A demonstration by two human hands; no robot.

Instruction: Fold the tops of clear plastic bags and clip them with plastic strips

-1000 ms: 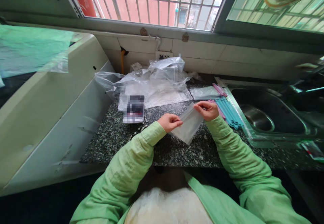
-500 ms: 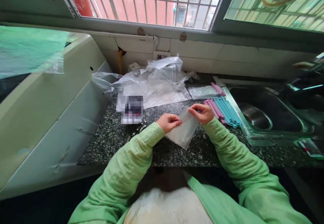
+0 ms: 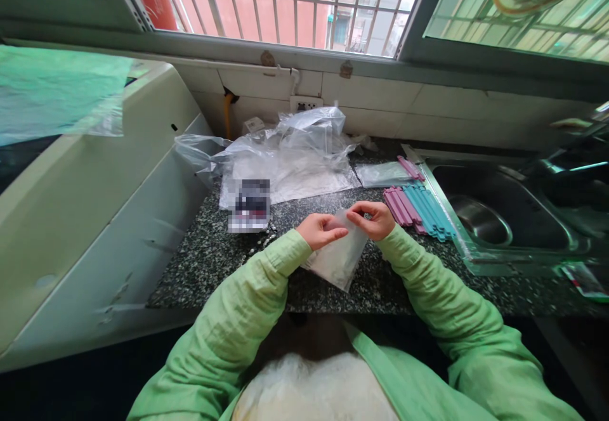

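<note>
Both hands pinch the top edge of a small clear bag just above the speckled table, at the middle of the frame.

The left hand [image 3: 322, 231] and the right hand [image 3: 375, 219] are closed on the upper rim of the small clear bag [image 3: 337, 257], fingertips close together, and the bag hangs tilted down toward the near edge of the table [image 3: 214, 262]. Right of the hands lie pink and blue sticks [image 3: 419, 210] side by side, just beside the steel sink [image 3: 504, 218] at the right of the frame. Above the hands, toward the wall, sits a heap of crumpled clear plastic [image 3: 290, 155], with a blurred card [image 3: 249, 205] at its lower left edge.
</note>
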